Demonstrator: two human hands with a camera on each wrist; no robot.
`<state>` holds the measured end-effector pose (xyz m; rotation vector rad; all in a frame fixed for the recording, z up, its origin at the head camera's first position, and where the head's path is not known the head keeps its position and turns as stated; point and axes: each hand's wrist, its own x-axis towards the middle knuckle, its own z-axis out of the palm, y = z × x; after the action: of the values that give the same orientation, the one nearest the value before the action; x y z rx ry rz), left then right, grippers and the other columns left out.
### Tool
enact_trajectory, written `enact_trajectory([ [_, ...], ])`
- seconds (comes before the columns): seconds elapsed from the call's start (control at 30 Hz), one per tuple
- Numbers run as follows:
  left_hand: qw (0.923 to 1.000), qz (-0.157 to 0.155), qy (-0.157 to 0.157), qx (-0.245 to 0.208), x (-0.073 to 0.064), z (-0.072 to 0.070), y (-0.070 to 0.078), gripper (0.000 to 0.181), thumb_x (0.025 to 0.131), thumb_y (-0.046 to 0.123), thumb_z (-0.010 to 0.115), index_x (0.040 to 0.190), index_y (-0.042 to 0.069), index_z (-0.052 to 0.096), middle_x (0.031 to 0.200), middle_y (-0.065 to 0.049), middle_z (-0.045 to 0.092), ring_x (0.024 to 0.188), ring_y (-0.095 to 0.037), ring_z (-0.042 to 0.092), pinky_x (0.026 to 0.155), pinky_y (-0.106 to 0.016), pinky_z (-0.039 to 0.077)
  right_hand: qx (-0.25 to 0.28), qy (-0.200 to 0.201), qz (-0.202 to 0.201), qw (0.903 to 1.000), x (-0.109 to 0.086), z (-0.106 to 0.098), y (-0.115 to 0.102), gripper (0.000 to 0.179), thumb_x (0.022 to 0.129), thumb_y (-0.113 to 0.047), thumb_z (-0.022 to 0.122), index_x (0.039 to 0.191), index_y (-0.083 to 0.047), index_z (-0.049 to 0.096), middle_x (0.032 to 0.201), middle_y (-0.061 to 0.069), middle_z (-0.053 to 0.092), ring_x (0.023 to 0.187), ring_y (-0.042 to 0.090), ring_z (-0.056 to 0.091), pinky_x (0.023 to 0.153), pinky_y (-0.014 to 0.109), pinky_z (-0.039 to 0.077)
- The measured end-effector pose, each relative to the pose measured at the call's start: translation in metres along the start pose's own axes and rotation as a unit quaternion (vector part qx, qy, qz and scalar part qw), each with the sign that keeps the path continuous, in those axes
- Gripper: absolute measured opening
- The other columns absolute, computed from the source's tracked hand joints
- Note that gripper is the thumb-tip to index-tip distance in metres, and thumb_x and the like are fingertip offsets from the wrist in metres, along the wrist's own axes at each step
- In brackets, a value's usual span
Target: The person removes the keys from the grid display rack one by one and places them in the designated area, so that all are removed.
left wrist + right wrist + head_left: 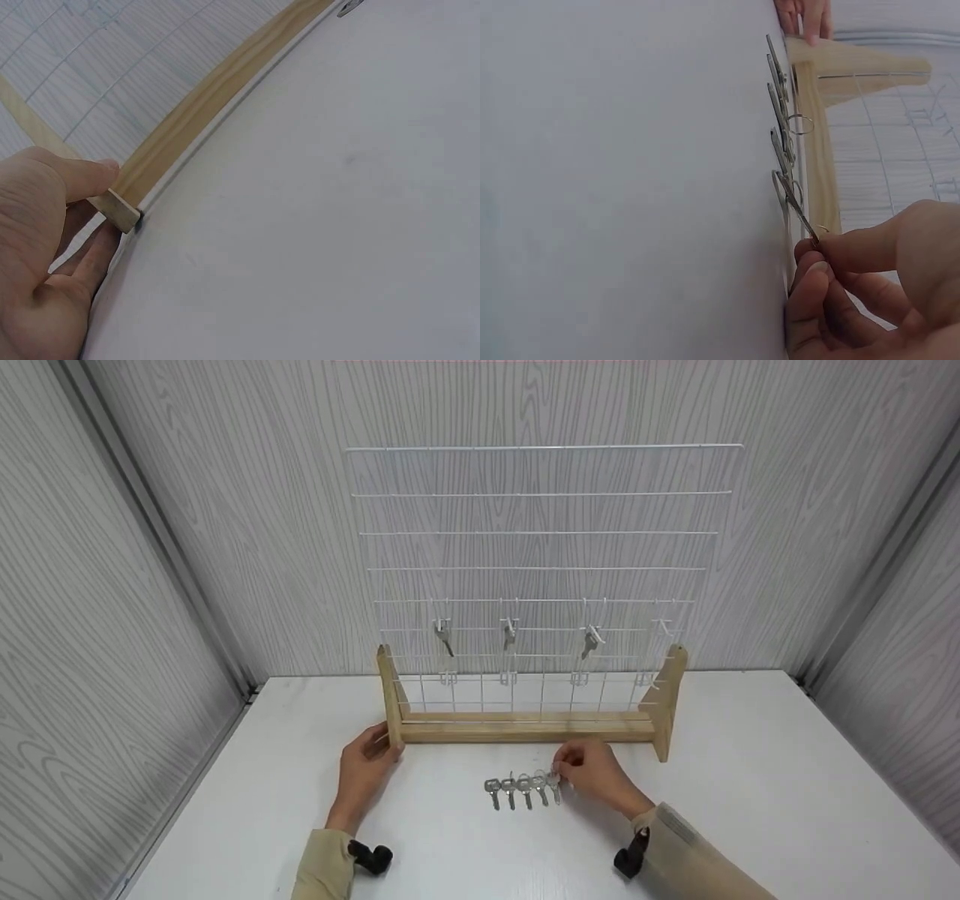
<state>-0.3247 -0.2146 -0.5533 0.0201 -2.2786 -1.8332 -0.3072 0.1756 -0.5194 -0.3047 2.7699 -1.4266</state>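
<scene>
My left hand (pixel 364 772) grips the left wooden end piece (pixel 391 697) of a white wire grid rack (pixel 540 568), thumb and fingers on either side of its lower front corner in the left wrist view. With thumb and fingertips, my right hand (pixel 596 774) pinches a silver key (pixel 801 213) at the right end of a short row on the table. The other loose keys (pixel 508 793), several of them with thin rings, lie side by side to its left. On the rack's hooks hang three keys: a left one (pixel 444 637), a middle one (pixel 510 632) and a right one (pixel 590 641).
A bare hook (pixel 663 627) juts out at the grid's right side, and more hooks (pixel 510 678) sit lower down. The rack's wooden base bar (pixel 525 733) runs just behind the key row. Grey wood-patterned panels (pixel 187 495) enclose the white table (pixel 465 855) at the back and sides.
</scene>
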Motion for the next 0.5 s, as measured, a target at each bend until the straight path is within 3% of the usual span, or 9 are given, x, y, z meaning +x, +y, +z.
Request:
enact_trajectory([
  [0.17,0.9999,0.007,-0.001,0.011,0.0009,-0.0002,-0.0009,0.052,0.100,0.009,0.075,0.149,0.003,0.060,0.152,-0.021,0.059,0.143,-0.039,0.058,0.107,-0.026,0.058,-0.046,0.001,-0.030,0.9985,0.0003,0.0006,-0.0019,0.007,0.096,-0.001,0.076,0.090,-0.005,0.076,0.085,0.003,0.071,0.078,0.014,0.062,0.060,0.021,0.050],
  [0.5,0.9999,0.009,0.003,0.013,0.0008,0.0002,-0.0008,0.052,0.099,0.008,0.076,0.148,0.003,0.060,0.152,-0.022,0.059,0.142,-0.040,0.058,0.106,-0.027,0.059,-0.065,-0.012,-0.051,0.9965,0.0032,-0.0025,-0.0012,0.010,0.096,0.000,0.073,0.091,-0.006,0.080,0.088,0.004,0.075,0.080,0.015,0.065,0.061,0.022,0.053],
])
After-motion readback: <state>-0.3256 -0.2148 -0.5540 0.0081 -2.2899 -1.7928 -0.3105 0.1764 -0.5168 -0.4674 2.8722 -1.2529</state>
